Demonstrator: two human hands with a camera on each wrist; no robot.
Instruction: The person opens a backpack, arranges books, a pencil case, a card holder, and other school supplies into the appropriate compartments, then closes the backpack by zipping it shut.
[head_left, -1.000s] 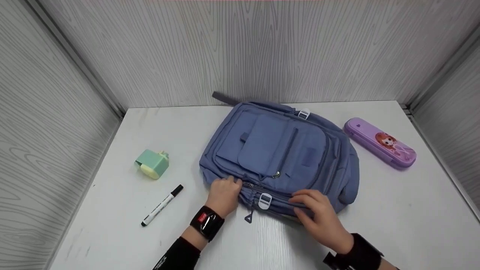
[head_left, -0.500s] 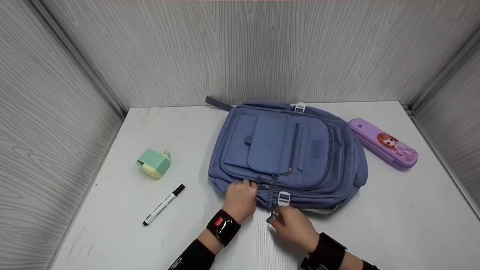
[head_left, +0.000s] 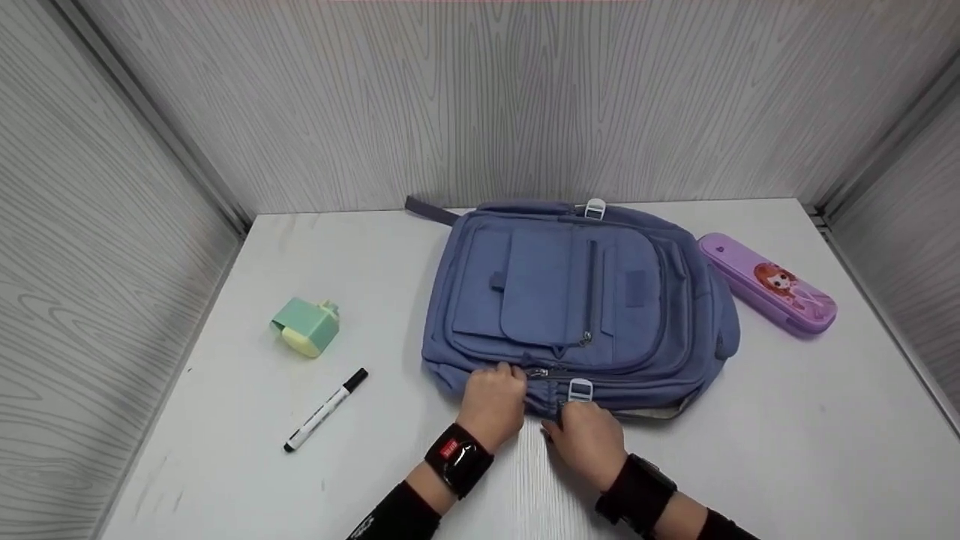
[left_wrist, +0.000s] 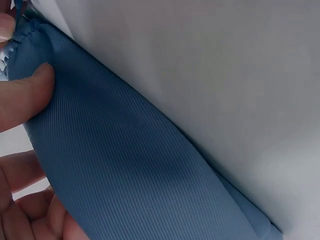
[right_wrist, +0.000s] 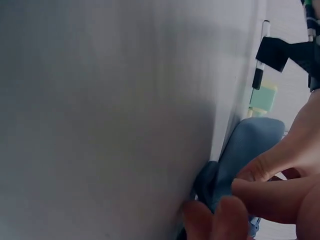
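Observation:
A blue backpack (head_left: 544, 285) lies on its back on the white table, front pockets up. My left hand (head_left: 493, 405) grips its near side edge; in the left wrist view the thumb (left_wrist: 37, 95) presses the ribbed side fabric, with curled fingers opposite. Close to its right, my right hand (head_left: 592, 442) has its fingers curled at the same edge, just below a white buckle (head_left: 580, 390). It pinches the zipper pull (head_left: 547, 430), mostly hidden by the fingers. A metal zipper slider (head_left: 537, 373) shows beside the left hand's fingertips.
A purple pencil case (head_left: 769, 283) with a cartoon figure lies right of the backpack, close against it. To the left are a green and yellow block-shaped item (head_left: 306, 327) and a black-capped white marker (head_left: 325, 409). Grey wood-grain panels (head_left: 480, 97) enclose the table.
The right hand has left the backpack's near right edge, moved left and taken the zipper pull. The backpack has turned slightly and shifted right, the left hand moving right with it.

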